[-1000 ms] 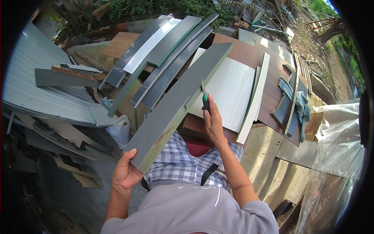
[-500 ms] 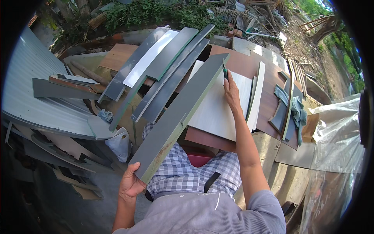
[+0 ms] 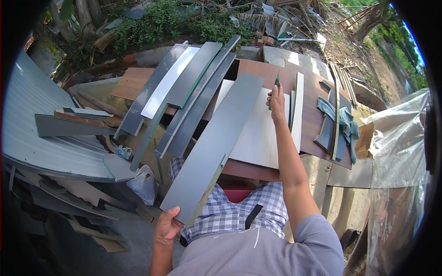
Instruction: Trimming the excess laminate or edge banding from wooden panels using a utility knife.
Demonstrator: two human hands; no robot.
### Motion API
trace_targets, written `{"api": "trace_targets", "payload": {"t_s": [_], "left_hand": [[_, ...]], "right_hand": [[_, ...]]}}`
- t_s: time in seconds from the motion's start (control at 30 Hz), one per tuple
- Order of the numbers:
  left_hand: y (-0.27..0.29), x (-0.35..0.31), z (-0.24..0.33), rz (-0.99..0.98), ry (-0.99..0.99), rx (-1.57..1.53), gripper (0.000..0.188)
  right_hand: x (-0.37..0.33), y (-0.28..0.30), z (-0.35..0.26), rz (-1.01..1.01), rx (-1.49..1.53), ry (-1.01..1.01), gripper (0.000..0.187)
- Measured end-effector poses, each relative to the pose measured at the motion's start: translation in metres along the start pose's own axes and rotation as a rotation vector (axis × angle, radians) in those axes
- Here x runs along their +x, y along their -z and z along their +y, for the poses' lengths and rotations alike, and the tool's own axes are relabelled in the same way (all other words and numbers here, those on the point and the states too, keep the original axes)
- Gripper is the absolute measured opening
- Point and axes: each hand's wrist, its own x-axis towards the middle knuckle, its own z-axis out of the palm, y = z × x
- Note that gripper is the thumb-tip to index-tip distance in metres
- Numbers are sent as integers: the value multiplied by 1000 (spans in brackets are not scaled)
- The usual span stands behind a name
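Note:
A long grey board (image 3: 209,154) lies slantwise in front of me, its broad face turned up and its near end over my lap. My left hand (image 3: 168,224) grips the near-left corner, thumb on top of the face. Along the right edge, a sliver of edge strip (image 3: 224,159) stands off the board. Up to the right, my right hand (image 3: 277,104) is closed round a slim hand tool (image 3: 277,82) with a green-and-black handle and a thin metal tip pointing away from me. The tool is apart from the board; its exact kind is unclear.
Several grey strips (image 3: 195,73) and a white strip (image 3: 169,83) lie to the left. A pale panel (image 3: 253,133) rests on a brown panel (image 3: 313,115). Blue-grey cloth (image 3: 346,122) lies right, beside clear plastic sheeting (image 3: 398,138). A white bag (image 3: 143,185) sits near my left knee.
My right hand has lifted the tool off the board's far right edge and turned its tip away from me. The board has rolled, showing more of its face; my left hand shifted right.

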Motion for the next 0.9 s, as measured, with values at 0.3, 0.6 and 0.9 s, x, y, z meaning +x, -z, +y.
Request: {"api": "trace_targets", "payload": {"t_s": [0.3,0.6,0.9], "left_hand": [[-24,60,-41,-124,-15,188,50],[-34,107,-80,-260,126,144,44],[-33,112,-106,-369,244,181,42]], "right_hand": [[-100,73,-12,97,207,167,48],[-127,104,8,225,25,220,51],[-124,93,11,267,21,250,53]]}}
